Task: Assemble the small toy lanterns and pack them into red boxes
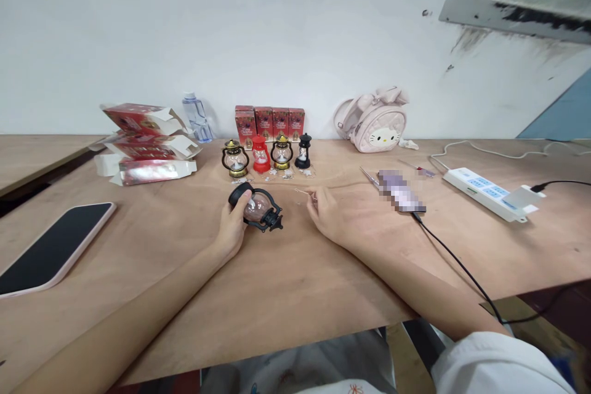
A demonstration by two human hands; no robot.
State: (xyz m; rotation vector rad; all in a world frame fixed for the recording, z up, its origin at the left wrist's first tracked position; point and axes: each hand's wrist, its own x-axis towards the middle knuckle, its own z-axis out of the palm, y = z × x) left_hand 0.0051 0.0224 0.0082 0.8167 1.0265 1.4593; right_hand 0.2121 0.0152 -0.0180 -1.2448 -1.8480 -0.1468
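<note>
My left hand is closed round the base of a small black lantern with a clear globe. The lantern is tilted, its base toward the upper left and its pointed top toward the lower right. To its right, my right hand rests near the wood surface, fingers pinched on a thin, pale, string-like thing too fine to identify. Behind the hands stand several upright lanterns: a bronze one, a red one, another bronze one and a black one. Small paper tags lie before them.
Red boxes stand against the wall; opened cartons are stacked left, beside a water bottle. A phone lies at left. Rightward are a pink bag, a blurred-out device on a cable, and a power strip.
</note>
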